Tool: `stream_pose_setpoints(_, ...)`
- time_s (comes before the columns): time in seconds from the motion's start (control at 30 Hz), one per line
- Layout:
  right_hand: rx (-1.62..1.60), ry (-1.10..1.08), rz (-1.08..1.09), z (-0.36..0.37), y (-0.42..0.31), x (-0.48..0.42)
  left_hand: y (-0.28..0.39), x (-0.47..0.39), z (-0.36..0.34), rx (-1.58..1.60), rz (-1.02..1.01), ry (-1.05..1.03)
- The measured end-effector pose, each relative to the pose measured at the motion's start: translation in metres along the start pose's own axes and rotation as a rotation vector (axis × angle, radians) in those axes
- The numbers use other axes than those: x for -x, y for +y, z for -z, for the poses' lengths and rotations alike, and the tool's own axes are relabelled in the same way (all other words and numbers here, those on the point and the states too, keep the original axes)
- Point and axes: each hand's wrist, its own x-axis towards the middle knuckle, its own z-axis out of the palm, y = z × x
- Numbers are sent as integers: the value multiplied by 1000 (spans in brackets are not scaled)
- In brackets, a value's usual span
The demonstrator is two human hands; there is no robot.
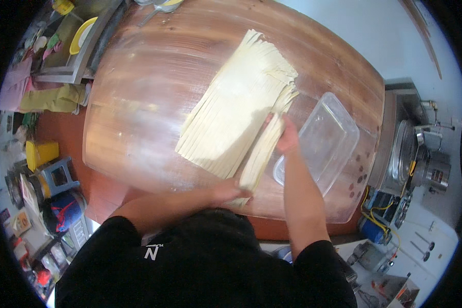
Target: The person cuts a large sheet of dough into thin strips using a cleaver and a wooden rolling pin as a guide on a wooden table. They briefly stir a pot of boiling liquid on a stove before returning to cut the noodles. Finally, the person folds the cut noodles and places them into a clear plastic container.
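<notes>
A wide layer of pale dough cut into long strips (pixel 231 104) lies slantwise on the wooden table, its far ends fanned out. Along its right side, a narrower bundle of dough strips (pixel 260 158) is raised between my hands. My right hand (pixel 287 134) grips the bundle's far part, fingers partly hidden behind it. My left hand (pixel 231 190), slightly blurred, holds the near end close to the table's front edge. Just right of my right forearm rests a clear plastic container (pixel 329 134), with no dough visible in it.
The wooden tabletop (pixel 138 88) is dusted with flour. A scoop or ladle (pixel 150 16) lies at its far left edge. To the right stands a metal counter (pixel 383 146) with pots. On the left floor are a blue stool (pixel 59 177) and a yellow bin (pixel 42 154).
</notes>
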Motion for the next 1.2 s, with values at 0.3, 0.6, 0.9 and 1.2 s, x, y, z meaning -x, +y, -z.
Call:
stream_pose_setpoints(0.3,188,52,357,-69,-133,69,53,-49,-21,-224,-268,14)
stream_pose_setpoints(0.6,174,3,323,-64,-145,190,72,-52,-91,-157,-207,-37)
stream_pose_setpoints(0.9,-33,117,51,4,-114,202,58,-51,-122,-88,-112,-78)
stream_pose_setpoints(1.2,765,109,313,152,-167,-2,52,-161,-124,42,89,235)
